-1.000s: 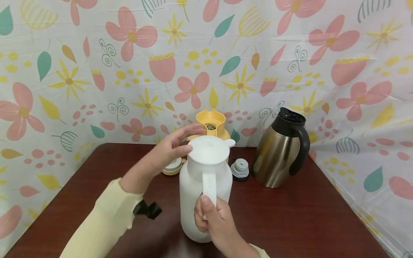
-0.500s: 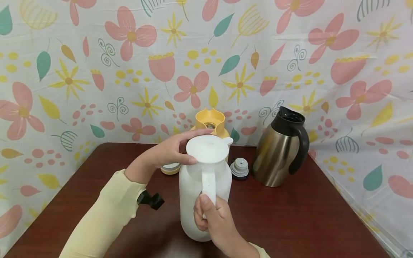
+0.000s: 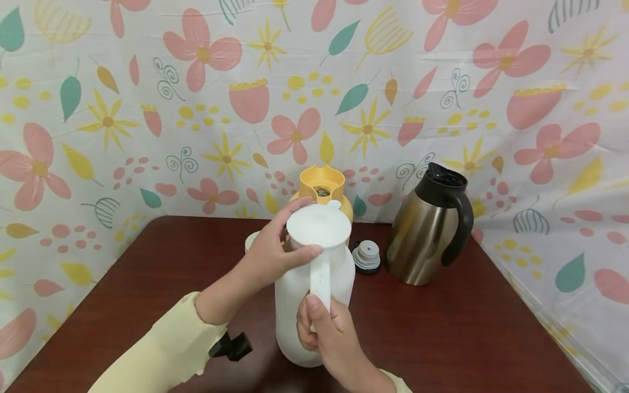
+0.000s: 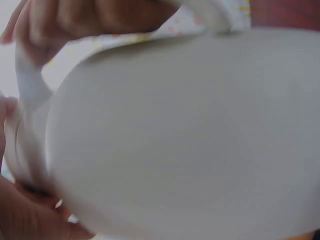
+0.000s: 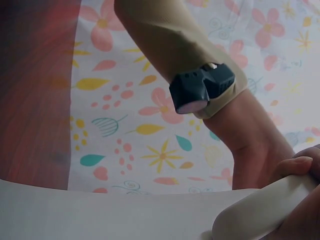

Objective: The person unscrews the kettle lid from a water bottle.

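A white vacuum jug [image 3: 292, 322] stands upright near the middle of the table, its handle [image 3: 320, 277] toward me. On its top sits a round white lid [image 3: 319, 225] with a small tab at the far right. My left hand [image 3: 275, 248] grips the lid from the left, thumb on the near side and fingers round the far side. My right hand [image 3: 331, 335] holds the lower part of the handle. In the left wrist view the jug's white body [image 4: 185, 135] fills most of the picture. The right wrist view shows the handle's end [image 5: 260, 212] beside the body.
Close behind the white jug is a lidless yellow jug [image 3: 319, 177]. A grey stopper [image 3: 367, 254] lies right of it, beside a steel jug [image 3: 417, 243] with a black handle. Another lid [image 3: 250, 239] is partly hidden behind my left hand. A floral cloth [image 3: 196, 136] hangs behind the table.
My left hand has come onto the lid and taken hold. The lid has turned counterclockwise, its tab moving from the right to the far side. My right hand keeps its hold.
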`<state>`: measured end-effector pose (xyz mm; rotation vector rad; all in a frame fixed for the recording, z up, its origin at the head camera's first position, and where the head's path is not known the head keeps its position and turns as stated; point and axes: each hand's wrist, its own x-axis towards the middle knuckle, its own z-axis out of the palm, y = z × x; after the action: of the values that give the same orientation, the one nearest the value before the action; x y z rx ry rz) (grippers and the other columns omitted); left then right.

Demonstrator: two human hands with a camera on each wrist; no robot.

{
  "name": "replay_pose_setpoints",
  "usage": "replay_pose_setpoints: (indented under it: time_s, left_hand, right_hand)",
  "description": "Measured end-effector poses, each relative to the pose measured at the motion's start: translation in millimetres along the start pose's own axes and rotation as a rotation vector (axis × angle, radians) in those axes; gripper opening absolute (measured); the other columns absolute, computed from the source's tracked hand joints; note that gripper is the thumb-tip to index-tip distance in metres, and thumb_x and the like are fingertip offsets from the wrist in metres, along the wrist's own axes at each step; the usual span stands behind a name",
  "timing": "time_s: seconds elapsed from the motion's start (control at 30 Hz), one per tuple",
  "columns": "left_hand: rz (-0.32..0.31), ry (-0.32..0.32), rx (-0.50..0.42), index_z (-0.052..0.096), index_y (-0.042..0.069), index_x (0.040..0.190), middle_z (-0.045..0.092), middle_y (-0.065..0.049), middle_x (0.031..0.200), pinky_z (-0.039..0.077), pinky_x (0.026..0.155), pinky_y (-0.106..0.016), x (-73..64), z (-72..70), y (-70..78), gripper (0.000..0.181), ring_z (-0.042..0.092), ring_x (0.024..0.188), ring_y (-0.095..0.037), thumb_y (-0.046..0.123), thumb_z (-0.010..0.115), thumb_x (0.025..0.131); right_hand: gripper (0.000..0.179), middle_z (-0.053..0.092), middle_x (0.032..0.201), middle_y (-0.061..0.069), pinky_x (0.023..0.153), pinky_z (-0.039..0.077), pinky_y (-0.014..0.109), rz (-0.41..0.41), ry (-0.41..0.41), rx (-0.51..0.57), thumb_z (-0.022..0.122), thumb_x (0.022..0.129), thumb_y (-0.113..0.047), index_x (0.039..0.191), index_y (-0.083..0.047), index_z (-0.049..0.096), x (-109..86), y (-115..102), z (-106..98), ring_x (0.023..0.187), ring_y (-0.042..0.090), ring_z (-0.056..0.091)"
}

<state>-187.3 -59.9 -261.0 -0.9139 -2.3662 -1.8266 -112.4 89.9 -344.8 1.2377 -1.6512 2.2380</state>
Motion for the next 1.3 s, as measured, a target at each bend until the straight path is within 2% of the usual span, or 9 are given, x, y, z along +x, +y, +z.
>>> replay_pose_setpoints:
  time_s: [0.13, 0.27, 0.33, 0.43, 0.6, 0.77, 0.93, 1.2, 1.3]
  left_hand:
    - [-0.041, 0.058, 0.022, 0.033, 0.016, 0.16, 0.046, -0.01, 0.156, 0.045, 0.111, -0.053, -4.3, 7.2, 4.2, 0.088, 0.053, 0.134, -0.03, 0.035, 0.077, 0.086]
    - [-0.015, 0.017, 0.041, 0.028, 0.013, 0.162, 0.039, -0.012, 0.163, 0.042, 0.114, -0.057, -3.0, 1.2, 2.2, 0.102, 0.051, 0.14, -0.033, 0.057, 0.076, 0.084]
    - [0.034, -0.041, 0.035, 0.023, 0.01, 0.163, 0.036, -0.014, 0.165, 0.043, 0.114, -0.053, 1.5, -6.3, -3.2, 0.115, 0.049, 0.141, -0.035, 0.072, 0.073, 0.08]
    - [0.118, -0.199, -0.059, 0.012, 0.007, 0.165, 0.03, -0.019, 0.167, 0.042, 0.114, -0.039, 13.3, -20.3, -14.5, 0.13, 0.044, 0.146, -0.034, 0.082, 0.068, 0.075]
    - [0.179, -0.478, -0.194, 0.011, 0.003, 0.164, 0.024, -0.024, 0.168, 0.043, 0.109, -0.022, 36.6, -40.5, -24.7, 0.122, 0.044, 0.144, -0.012, 0.066, 0.076, 0.082]
    - [0.177, -0.562, -0.166, 0.023, -0.001, 0.161, 0.029, -0.024, 0.165, 0.046, 0.106, -0.023, 47.2, -44.3, -22.0, 0.11, 0.049, 0.134, -0.004, 0.054, 0.079, 0.085]
    - [0.123, -0.459, -0.099, 0.032, 0.005, 0.16, 0.043, -0.021, 0.156, 0.053, 0.097, -0.028, 38.9, -37.0, -15.4, 0.104, 0.057, 0.123, -0.012, 0.057, 0.08, 0.083]
    - [-0.004, -0.032, 0.073, 0.04, 0.019, 0.157, 0.05, -0.009, 0.154, 0.05, 0.102, -0.045, 3.4, -6.9, -0.4, 0.084, 0.058, 0.125, -0.027, 0.037, 0.079, 0.085]
    - [-0.018, 0.053, 0.079, 0.034, 0.016, 0.16, 0.042, -0.007, 0.161, 0.047, 0.11, -0.053, -3.8, 4.6, 2.9, 0.086, 0.05, 0.139, -0.028, 0.031, 0.078, 0.086]
  right_hand:
    - [0.038, 0.027, 0.053, 0.014, 0.036, 0.022, 0.022, 0.011, 0.003, 0.016, 0.025, 0.112, -0.007, 0.078, 0.004, 0.036, 0.1, -0.5, -0.3, 0.041, 0.021, 0.023]
    - [0.042, 0.026, 0.052, 0.014, 0.037, 0.022, 0.023, 0.04, 0.022, 0.015, 0.028, 0.113, -0.012, 0.076, 0.005, 0.035, 0.9, -2.2, 1.7, 0.041, 0.02, 0.024]
    - [0.044, 0.026, 0.052, 0.014, 0.037, 0.022, 0.023, 0.067, 0.04, 0.013, 0.03, 0.113, -0.016, 0.074, 0.005, 0.035, 0.9, -2.6, 2.7, 0.042, 0.019, 0.024]
    - [0.046, 0.026, 0.052, 0.014, 0.038, 0.021, 0.022, 0.077, 0.045, 0.006, 0.032, 0.113, -0.017, 0.074, 0.005, 0.035, 1.3, -3.7, 3.2, 0.042, 0.017, 0.024]
    - [0.046, 0.026, 0.052, 0.014, 0.038, 0.021, 0.023, 0.095, 0.046, 0.009, 0.032, 0.113, -0.018, 0.074, 0.006, 0.035, 0.5, -4.5, 3.4, 0.044, 0.016, 0.024]
    - [0.046, 0.026, 0.053, 0.015, 0.039, 0.022, 0.023, 0.105, 0.047, 0.018, 0.033, 0.113, -0.019, 0.075, 0.007, 0.035, -0.9, -3.8, 3.3, 0.044, 0.016, 0.024]
    - [0.045, 0.027, 0.053, 0.015, 0.039, 0.022, 0.023, 0.097, 0.05, 0.026, 0.033, 0.113, -0.019, 0.076, 0.006, 0.035, -1.4, -4.0, 2.8, 0.044, 0.016, 0.024]
    - [0.046, 0.026, 0.052, 0.014, 0.038, 0.021, 0.024, 0.073, 0.047, 0.03, 0.032, 0.113, -0.019, 0.075, 0.006, 0.035, -1.1, -0.4, 2.6, 0.043, 0.018, 0.024]
    - [0.047, 0.026, 0.052, 0.014, 0.038, 0.021, 0.023, 0.078, 0.054, 0.023, 0.032, 0.113, -0.019, 0.073, 0.006, 0.035, -1.3, 1.4, 2.1, 0.043, 0.018, 0.023]
